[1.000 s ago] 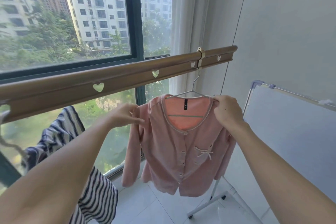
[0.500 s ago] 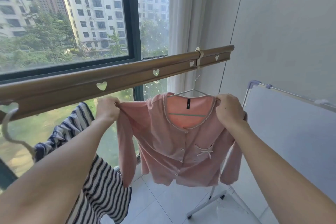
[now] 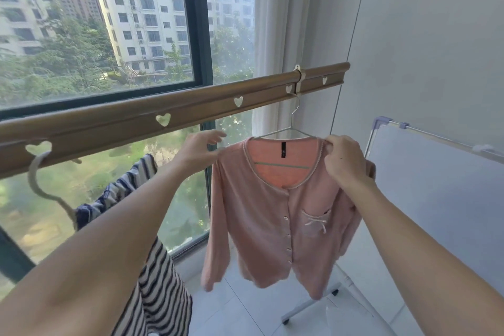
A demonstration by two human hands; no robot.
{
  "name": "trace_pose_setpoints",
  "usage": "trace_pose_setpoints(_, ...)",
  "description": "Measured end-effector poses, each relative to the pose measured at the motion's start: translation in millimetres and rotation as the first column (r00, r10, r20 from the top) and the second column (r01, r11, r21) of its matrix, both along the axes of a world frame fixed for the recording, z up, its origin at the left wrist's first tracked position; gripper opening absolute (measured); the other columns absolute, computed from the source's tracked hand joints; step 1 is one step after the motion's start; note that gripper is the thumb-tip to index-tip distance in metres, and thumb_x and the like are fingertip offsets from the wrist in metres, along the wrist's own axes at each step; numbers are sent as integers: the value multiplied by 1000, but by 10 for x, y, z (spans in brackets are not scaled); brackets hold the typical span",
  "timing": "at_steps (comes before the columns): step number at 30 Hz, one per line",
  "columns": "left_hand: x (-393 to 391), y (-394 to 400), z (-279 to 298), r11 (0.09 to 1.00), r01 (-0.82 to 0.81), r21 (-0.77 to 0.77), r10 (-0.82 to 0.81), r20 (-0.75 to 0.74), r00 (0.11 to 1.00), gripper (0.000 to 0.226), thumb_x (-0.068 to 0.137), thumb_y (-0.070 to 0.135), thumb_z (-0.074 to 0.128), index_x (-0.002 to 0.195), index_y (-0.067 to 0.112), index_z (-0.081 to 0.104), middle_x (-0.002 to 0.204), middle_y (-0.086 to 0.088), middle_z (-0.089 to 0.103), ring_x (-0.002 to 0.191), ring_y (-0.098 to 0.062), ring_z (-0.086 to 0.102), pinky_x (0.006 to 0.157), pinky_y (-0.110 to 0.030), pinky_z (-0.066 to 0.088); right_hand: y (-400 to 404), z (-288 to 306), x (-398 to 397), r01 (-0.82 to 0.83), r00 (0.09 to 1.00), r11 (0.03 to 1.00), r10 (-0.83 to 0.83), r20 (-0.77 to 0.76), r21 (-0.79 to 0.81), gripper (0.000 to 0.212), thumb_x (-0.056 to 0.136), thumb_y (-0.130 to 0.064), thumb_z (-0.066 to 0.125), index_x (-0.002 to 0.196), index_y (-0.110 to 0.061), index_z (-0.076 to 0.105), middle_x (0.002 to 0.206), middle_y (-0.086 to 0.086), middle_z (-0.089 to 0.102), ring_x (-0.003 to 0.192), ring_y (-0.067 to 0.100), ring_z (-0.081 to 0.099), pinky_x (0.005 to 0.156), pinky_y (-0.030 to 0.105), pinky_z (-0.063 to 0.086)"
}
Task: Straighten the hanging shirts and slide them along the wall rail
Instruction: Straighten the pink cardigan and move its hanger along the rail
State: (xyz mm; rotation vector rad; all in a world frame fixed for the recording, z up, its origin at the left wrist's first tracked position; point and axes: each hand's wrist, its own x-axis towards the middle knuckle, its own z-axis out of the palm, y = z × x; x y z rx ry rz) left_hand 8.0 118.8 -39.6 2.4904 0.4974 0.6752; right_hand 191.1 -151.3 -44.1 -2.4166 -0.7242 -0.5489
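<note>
1. The striped shirt (image 3: 152,289) hangs low at the left, nearest.
2. The right hand (image 3: 344,161) pinches the pink cardigan (image 3: 275,215) at its shoulder; the left hand (image 3: 200,148), fingers released, touches the other shoulder.
3. Its wire hanger (image 3: 289,128) hooks the brown wall rail (image 3: 191,114).

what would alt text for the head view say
Two bare hands straighten a pink cardigan on a wire hanger hooked to a brown wall rail: right hand pinching its shoulder, left hand open at the other. A striped shirt hangs left.
</note>
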Motion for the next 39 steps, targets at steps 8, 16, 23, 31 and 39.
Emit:
trace_pose_setpoints(8,479,-332,52,996,55,77,-50,-64,997,35,92,12,64,127,19,64,106,-2,72,97,-20,66,90,-35,51,-148,18,21,-74,996,986,80,-32,152,15,84,-3,63,87,-11,75,91,12,68,89,30,62,80,38,50)
trace_pose_setpoints(16,588,-333,77,985,-93,147,102,-52,993,21,92,27,65,111,24,73,104,-5,69,98,-25,62,83,-38,51,-323,-74,46,-74,996,992,79,-50,107,18,83,4,59,84,-7,72,87,13,65,85,31,60,71,34,44)
trace_pose_setpoints(23,608,-320,77,990,-71,121,73,-17,997,8,79,12,76,82,19,78,93,-2,70,89,-27,63,78,-36,51,-373,-18,12,-184,982,981,187,-38,62,35,87,6,51,102,-14,76,89,12,65,88,28,59,79,39,49)
trace_pose_setpoints(31,597,-383,91,984,-90,-156,105,89,991,7,89,20,65,89,19,72,83,1,67,80,-19,60,72,-28,43,-357,-57,21,-228,969,973,229,-89,27,69,70,12,42,117,-30,71,105,20,68,114,34,60,86,46,53)
trace_pose_setpoints(39,602,-561,306,969,243,-49,-244,-17,970,25,92,33,65,115,25,68,97,10,69,94,-9,65,83,-28,50,-386,-60,24,-234,966,971,238,-101,47,27,92,-8,59,112,-19,73,93,8,65,96,27,60,77,27,37)
